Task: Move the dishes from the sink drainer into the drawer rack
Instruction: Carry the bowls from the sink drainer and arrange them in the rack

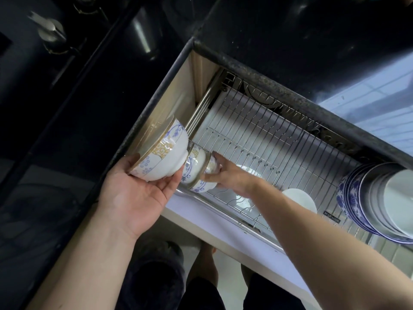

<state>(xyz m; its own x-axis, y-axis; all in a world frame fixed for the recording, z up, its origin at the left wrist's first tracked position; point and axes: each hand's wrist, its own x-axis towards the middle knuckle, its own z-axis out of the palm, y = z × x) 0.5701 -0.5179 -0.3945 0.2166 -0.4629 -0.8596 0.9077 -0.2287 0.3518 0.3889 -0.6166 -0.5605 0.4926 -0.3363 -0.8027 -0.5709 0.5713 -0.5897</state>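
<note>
Pulled-out drawer rack, wire grid over a pale tray, sitting below a dark speckled countertop.

Left hand cupping a large bowl from beneath, palm up, fingers curling round its foot and lower wall; bowl white with blue floral and gold patterning, tilting on its side, mouth facing the drawer's left side wall, hovering over the left end of the rack.

Right hand reaching into the rack's left front corner, fingers wrapping a smaller bowl of matching pattern; smaller bowl lying on its side just beside the large one, appearing to touch the wire at the front rail, though exact contact not discernible.

Standing on edge at the rack's right end: a stack of plates, blue-patterned ones outermost, plain pale ones nested inside. Resting near the front rail, partly hiding behind the right forearm: a white dish and another white dish beyond the right hand's knuckles.

White drawer front running diagonally below the rack. Pale floor showing beneath, with the person's dark shorts and a bare foot visible. Upper left in deep shadow, a metal faucet faintly catching light. Bright tiled reflection lying on the counter at far right.
</note>
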